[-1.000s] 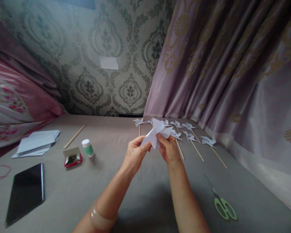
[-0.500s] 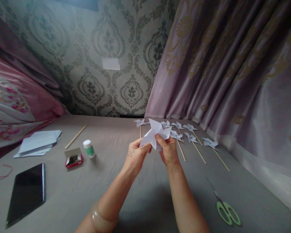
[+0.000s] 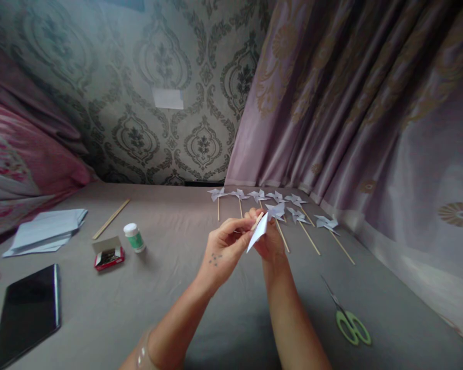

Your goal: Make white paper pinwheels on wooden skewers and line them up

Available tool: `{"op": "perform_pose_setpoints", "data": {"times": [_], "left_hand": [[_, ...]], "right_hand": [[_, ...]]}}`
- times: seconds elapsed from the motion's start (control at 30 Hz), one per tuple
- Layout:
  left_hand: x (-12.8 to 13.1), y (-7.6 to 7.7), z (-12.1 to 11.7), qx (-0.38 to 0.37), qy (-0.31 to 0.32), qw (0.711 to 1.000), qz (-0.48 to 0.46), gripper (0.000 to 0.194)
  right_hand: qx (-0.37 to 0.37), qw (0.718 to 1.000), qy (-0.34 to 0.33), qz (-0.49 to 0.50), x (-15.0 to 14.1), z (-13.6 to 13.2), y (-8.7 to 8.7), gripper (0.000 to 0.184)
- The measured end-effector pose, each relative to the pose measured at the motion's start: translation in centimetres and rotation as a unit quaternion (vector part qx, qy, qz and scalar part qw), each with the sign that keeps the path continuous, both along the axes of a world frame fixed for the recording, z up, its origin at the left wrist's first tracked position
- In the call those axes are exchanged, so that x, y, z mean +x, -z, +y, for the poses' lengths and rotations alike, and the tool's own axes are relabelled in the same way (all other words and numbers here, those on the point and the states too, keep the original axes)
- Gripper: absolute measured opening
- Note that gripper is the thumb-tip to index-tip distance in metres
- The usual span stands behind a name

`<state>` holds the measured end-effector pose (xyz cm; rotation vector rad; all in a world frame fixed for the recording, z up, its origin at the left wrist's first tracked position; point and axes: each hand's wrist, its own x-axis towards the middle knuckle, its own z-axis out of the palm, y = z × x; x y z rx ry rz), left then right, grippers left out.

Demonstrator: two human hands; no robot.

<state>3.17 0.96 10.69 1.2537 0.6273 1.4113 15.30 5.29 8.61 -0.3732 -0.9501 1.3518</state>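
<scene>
A white paper pinwheel (image 3: 259,234) is held up in front of me, turned nearly edge-on. The tip of what looks like a wooden stick (image 3: 259,219) shows beside the paper. My left hand (image 3: 224,247) is closed, thumb and fingers pinching the pinwheel from the left. Behind the paper, my right hand (image 3: 272,244) is closed round its other side, with its fingers partly hidden. Just beyond lie several finished-looking pinwheels on sticks (image 3: 296,216), spread over the grey cloth.
To the left are a red box of small dark pins or tacks (image 3: 110,257), a white-and-green bottle (image 3: 134,238), wooden sticks (image 3: 111,219), a paper stack (image 3: 46,231) and a black tablet (image 3: 28,314). Green-handled scissors (image 3: 347,318) lie at right, near a curtain (image 3: 370,128).
The pinwheel has turned from facing me to nearly edge-on, and both hands have rotated with it. The view has shifted slightly to the right.
</scene>
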Motion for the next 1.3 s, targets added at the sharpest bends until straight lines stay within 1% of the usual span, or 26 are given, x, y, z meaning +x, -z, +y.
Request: {"op": "perform_pose_setpoints", "data": {"times": [0.1,0.27,0.4,0.6,0.7,0.8,0.87,0.93,1.0,1.07,1.1,1.17,1.23,1.3], "left_hand": [[0.1,0.2,-0.2,0.011,-0.014,1.0,0.009,0.02],[-0.1,0.0,-0.4,0.02,-0.02,0.999,0.023,0.019],[-0.1,-0.1,-0.6,0.025,-0.017,0.999,0.024,0.017],[-0.2,-0.2,-0.6,0.023,-0.025,0.999,0.025,0.017],[-0.3,-0.3,-0.5,0.007,-0.031,0.999,0.025,0.019],[-0.6,-0.4,0.1,-0.04,-0.047,0.998,-0.024,0.023],[-0.9,-0.2,0.9,-0.068,-0.058,0.992,-0.086,0.025],[-1.4,0.3,2.0,-0.09,-0.067,0.983,-0.144,0.027],[-2.1,1.0,3.3,-0.116,-0.079,0.971,-0.191,0.028],[-2.7,1.5,4.4,-0.143,-0.09,0.958,-0.233,0.032],[-3.0,1.7,4.8,-0.153,-0.097,0.951,-0.251,0.033],[-3.3,1.9,5.4,-0.171,-0.108,0.94,-0.276,0.031],[-3.4,1.8,5.6,-0.187,-0.112,0.93,-0.294,0.027],[-3.2,1.6,5.4,-0.203,-0.113,0.923,-0.307,0.024]], "right_hand": [[0.009,1.0,-0.009,0.003,0.0,-0.2,-0.1,0.03],[-0.007,1.0,0.002,-0.004,0.1,-0.5,-0.2,0.034],[-0.005,1.0,0.002,0.002,0.3,-0.5,-0.3,0.031],[-0.014,0.999,0.015,-0.027,0.4,-0.3,-0.2,0.036],[-0.029,0.999,0.024,-0.027,0.4,0.0,-0.2,0.042],[-0.042,0.999,0.03,-0.018,0.4,0.5,0.1,0.05],[-0.056,0.997,0.022,-0.056,0.3,0.7,0.4,0.05],[-0.071,0.985,0.007,-0.159,-0.1,0.7,0.8,0.048],[-0.075,0.956,-0.016,-0.282,-0.8,0.5,1.2,0.046],[-0.069,0.926,-0.055,-0.366,-1.7,-0.1,1.7,0.045],[-0.07,0.916,-0.076,-0.389,-2.2,-0.5,1.9,0.045],[-0.078,0.903,-0.107,-0.409,-2.9,-1.4,2.5,0.042],[-0.093,0.897,-0.107,-0.419,-3.3,-2.5,3.1,0.035],[-0.109,0.894,-0.087,-0.427,-3.1,-3.7,3.9,0.029]]}}
